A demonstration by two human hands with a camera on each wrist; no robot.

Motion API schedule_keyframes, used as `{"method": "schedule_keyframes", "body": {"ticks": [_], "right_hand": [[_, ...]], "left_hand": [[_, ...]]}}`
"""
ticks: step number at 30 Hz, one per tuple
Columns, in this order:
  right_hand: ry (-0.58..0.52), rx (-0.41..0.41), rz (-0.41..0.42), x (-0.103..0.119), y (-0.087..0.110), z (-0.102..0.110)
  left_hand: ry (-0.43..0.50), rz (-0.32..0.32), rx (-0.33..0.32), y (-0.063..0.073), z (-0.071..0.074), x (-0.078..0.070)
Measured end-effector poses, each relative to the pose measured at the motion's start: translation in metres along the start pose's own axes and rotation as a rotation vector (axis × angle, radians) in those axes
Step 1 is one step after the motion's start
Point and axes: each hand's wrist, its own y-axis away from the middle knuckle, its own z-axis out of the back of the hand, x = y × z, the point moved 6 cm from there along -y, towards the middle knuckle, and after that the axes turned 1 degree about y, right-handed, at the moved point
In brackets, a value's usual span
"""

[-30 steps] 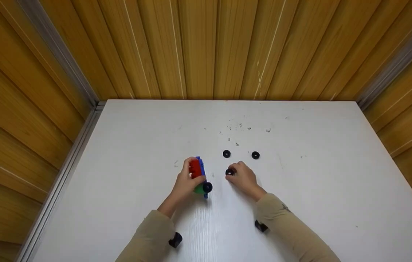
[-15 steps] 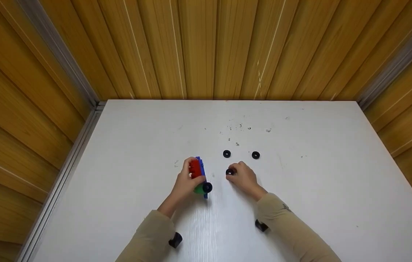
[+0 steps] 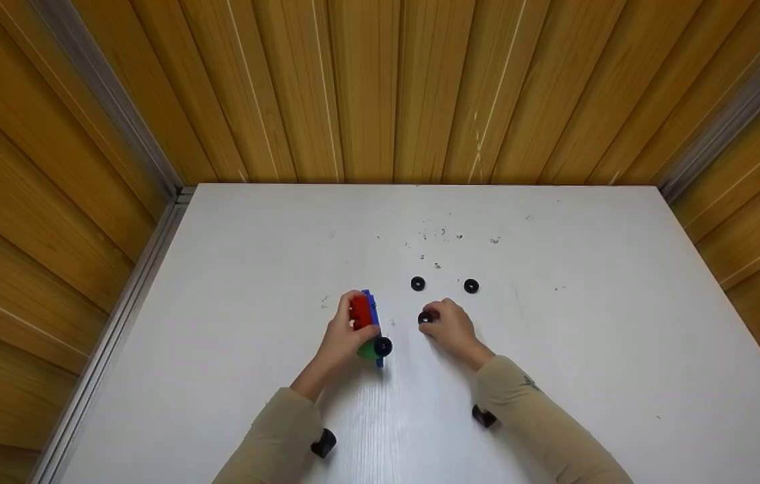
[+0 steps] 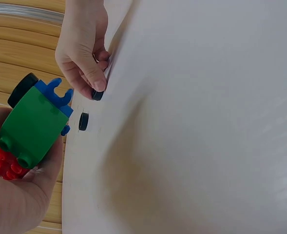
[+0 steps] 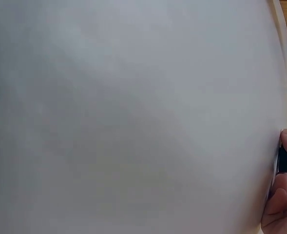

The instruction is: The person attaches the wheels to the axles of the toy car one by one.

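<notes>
Red, green and blue block toy [image 3: 364, 314] is near the middle of the bench [image 3: 608, 336], in the grip of the left hand [image 3: 343, 334], clasped firmly. Right hand [image 3: 452, 328] pinches a black ring [image 3: 426, 313] at the toy's 3 o'clock. Risks, my guess: small pinch slips, ring rolls off; right hand bumps the two loose rings [image 3: 413, 284] at its 11 and 1. Toy's long axis runs 11-to-5, blue base [image 3: 372, 306] facing 3, green end and mounted wheel [image 3: 380, 347] toward 5.

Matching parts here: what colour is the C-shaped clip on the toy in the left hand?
Blue; the clip shows best in the left wrist view.
</notes>
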Motion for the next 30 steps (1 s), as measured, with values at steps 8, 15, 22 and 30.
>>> {"method": "schedule_keyframes", "body": {"ticks": [8, 15, 22, 30], "right_hand": [[-0.104, -0.015, -0.006, -0.004, -0.004, 0.005], [-0.144, -0.007, -0.006, 0.0, -0.008, 0.014], [-0.119, -0.028, 0.02, 0.011, -0.012, 0.029], [-0.125, -0.06, 0.08, 0.032, -0.008, 0.044]], "left_hand": [[0.002, -0.003, 0.014, -0.001, 0.0, 0.001], [-0.003, 0.021, 0.005, -0.001, 0.0, 0.0], [-0.001, 0.025, 0.006, 0.0, 0.0, -0.002], [0.003, 0.019, 0.019, 0.0, -0.003, -0.003]]}}
